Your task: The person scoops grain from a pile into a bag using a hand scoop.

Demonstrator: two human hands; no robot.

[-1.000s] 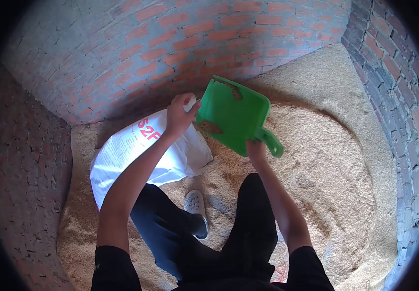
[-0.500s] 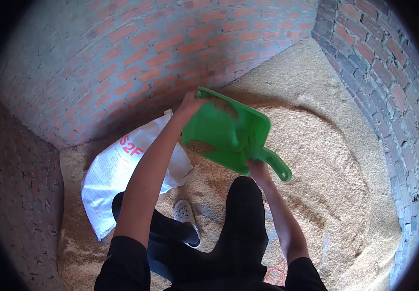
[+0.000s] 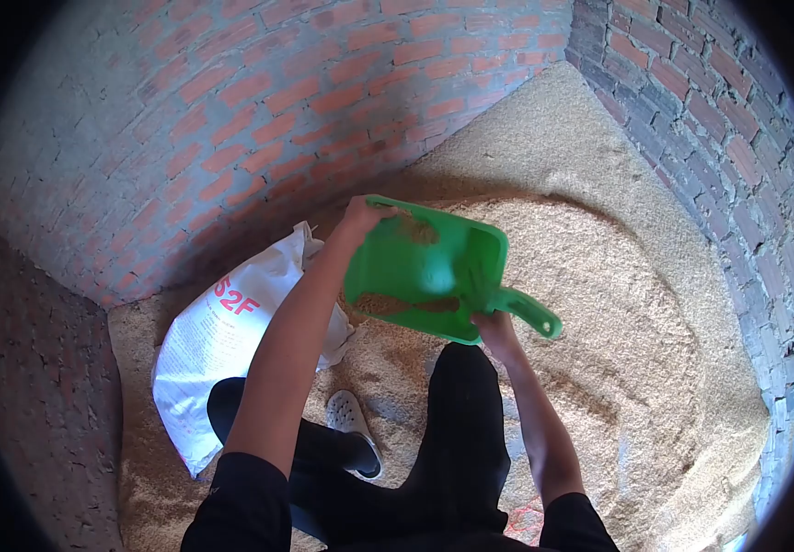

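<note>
Between my two hands hangs a green dustpan (image 3: 438, 267), tilted toward the white sack (image 3: 220, 322), with some brown grain husks along its inner edges. My left hand (image 3: 364, 218) grips the pan's upper left corner. My right hand (image 3: 496, 331) is closed on the lower edge near the handle, its fingers partly hidden beneath the pan. The sack, printed with red characters, leans to the left of my legs; its mouth lies under the pan's left side, partly hidden by my left forearm.
Loose tan husks (image 3: 599, 294) cover the floor, heaped higher in the far corner. A brick wall (image 3: 323, 101) rises ahead, another brick wall (image 3: 719, 120) stands at the right, and a dark wall (image 3: 38, 386) at the left. My foot in a light clog (image 3: 349, 419) rests beside the sack.
The dustpan's left end has dropped lower in the view, with my left hand still on it. The husks inside have shifted and lie more along the lower edge. Both hands keep their grip.
</note>
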